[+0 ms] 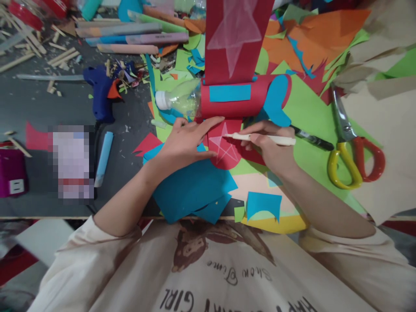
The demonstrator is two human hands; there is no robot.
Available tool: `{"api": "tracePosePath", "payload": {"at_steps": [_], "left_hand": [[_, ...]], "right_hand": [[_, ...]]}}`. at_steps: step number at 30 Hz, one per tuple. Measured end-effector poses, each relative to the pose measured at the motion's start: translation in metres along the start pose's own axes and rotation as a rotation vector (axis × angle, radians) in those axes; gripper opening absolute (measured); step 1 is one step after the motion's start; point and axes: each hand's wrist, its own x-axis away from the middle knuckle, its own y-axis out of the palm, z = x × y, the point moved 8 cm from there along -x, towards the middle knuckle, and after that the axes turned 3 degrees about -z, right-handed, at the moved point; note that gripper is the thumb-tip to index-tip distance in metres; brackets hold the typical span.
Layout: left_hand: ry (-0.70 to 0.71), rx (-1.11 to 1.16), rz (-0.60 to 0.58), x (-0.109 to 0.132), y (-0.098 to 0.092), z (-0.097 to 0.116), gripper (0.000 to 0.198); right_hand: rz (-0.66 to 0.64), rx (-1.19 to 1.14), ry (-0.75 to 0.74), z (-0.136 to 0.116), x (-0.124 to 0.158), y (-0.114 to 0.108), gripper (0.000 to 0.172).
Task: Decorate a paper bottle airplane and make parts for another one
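My left hand (186,141) lies flat with fingers stretched out, pressing the edge of a small red paper piece (224,151) that carries a white star drawing. My right hand (271,145) is closed on a white pen (260,138) whose tip touches the star. Just beyond the hands lies a plastic bottle (177,99) wrapped in red paper (232,100) with blue strips, with a tall red sheet bearing a white star (235,37) rising behind it. Blue paper (190,188) lies under my left wrist.
Yellow-and-red-handled scissors (352,151) and a black marker (312,139) lie at the right. A blue glue gun (100,93) and a blue glue stick (104,158) lie at the left. Paper scraps, wooden sticks and pens cover the far side. The table edge (65,216) runs near me.
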Motion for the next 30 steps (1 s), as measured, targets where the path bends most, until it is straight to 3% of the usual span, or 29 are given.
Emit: {"api": "tracePosePath", "payload": {"at_steps": [3,8,17,23,30], "left_hand": [[-0.002,-0.006,-0.007,0.000,0.000,0.000,0.073],[-0.014,-0.014,-0.009,0.000,-0.001,0.000,0.072],[-0.005,0.002,-0.005,-0.001,0.000,0.000,0.070],[-0.003,0.011,-0.004,0.000,-0.001,0.001,0.070],[0.009,0.023,0.043,0.000,-0.002,0.000,0.070]], "right_hand": [[-0.005,-0.020,0.005,0.002,-0.001,0.000,0.010],[-0.076,-0.109,-0.056,0.000,-0.002,0.003,0.024],[-0.211,0.145,-0.081,-0.009,0.002,0.012,0.019],[-0.232,0.139,-0.098,-0.009,0.000,0.013,0.012],[-0.172,0.131,-0.066,-0.006,0.001,0.006,0.023]]}}
